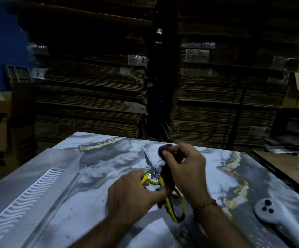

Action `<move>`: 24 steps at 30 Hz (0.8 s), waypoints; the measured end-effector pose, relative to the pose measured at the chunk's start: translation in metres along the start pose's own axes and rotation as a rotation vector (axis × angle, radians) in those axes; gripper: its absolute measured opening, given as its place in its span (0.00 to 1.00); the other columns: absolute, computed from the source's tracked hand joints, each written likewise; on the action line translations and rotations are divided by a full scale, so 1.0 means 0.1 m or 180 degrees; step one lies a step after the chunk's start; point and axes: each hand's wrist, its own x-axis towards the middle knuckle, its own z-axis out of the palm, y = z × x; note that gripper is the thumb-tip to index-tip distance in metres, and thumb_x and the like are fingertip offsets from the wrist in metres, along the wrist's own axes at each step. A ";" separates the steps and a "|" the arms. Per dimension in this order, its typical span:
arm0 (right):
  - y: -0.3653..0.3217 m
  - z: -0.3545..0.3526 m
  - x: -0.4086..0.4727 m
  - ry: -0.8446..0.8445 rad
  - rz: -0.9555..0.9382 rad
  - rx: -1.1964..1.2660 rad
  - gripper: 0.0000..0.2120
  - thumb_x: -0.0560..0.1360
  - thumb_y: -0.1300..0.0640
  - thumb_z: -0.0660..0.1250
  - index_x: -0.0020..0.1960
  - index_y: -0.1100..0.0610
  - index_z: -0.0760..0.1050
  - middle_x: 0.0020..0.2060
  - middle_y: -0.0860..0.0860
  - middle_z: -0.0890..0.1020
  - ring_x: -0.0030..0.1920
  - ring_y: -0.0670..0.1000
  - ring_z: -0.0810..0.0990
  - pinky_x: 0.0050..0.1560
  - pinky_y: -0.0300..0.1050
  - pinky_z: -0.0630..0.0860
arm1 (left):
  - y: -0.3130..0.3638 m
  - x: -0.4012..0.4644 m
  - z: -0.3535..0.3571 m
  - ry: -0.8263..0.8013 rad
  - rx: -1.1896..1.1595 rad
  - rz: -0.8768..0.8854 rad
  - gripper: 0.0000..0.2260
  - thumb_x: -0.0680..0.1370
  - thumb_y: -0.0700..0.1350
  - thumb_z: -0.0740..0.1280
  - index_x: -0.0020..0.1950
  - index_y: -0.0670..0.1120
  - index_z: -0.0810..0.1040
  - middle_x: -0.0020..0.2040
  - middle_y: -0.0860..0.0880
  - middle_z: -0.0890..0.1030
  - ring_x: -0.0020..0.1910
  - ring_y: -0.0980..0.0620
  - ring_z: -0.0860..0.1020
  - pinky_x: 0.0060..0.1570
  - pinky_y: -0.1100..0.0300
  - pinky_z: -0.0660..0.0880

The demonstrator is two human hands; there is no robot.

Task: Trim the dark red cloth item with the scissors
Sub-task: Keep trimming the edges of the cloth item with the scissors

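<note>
The dark red cloth item (164, 149) is pinched at its top by my right hand (184, 167) above the marble-patterned table (95, 208). The rest of it hangs down dark between my two hands. The scissors (149, 161) have yellow handles and silver blades that point away from me, just left of the cloth. My left hand (132, 196) grips the scissors near the pivot, its thumb against the lower end of the cloth. The handle loops stick out towards me under my right wrist. Whether the blades touch the cloth is hidden.
A clear plastic tray (38, 178) with a ribbed strip lies along the table's left side. A white handheld device (272, 213) with three dark buttons lies at the right front. A wooden surface (286, 165) stands to the right. Tall stacks of flattened cardboard (95, 97) rise behind.
</note>
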 end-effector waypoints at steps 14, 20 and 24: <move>0.19 0.13 0.06 0.0044 0.0127 -0.0584 0.16 0.73 0.63 0.74 0.38 0.51 0.68 0.37 0.51 0.73 0.40 0.55 0.73 0.37 0.40 0.59 | 0.02 -0.04 -0.03 0.0124 0.0095 0.0058 0.34 0.61 0.81 0.68 0.35 0.49 0.71 0.30 0.51 0.75 0.29 0.57 0.72 0.29 0.57 0.64; 0.32 -0.15 0.08 0.0851 0.0548 -0.0262 0.08 0.75 0.57 0.74 0.41 0.55 0.77 0.39 0.51 0.80 0.42 0.54 0.80 0.42 0.47 0.74 | 0.04 -0.03 -0.05 0.0190 0.0002 0.0013 0.35 0.60 0.85 0.65 0.35 0.52 0.72 0.31 0.54 0.78 0.32 0.59 0.75 0.31 0.60 0.66; 0.06 -0.16 0.01 0.0599 0.0359 -0.0011 0.07 0.74 0.59 0.75 0.45 0.52 0.77 0.48 0.49 0.77 0.42 0.37 0.79 0.43 0.28 0.74 | 0.00 0.00 -0.02 0.0161 0.0042 -0.0002 0.37 0.59 0.85 0.63 0.37 0.50 0.71 0.31 0.53 0.78 0.32 0.58 0.74 0.30 0.57 0.65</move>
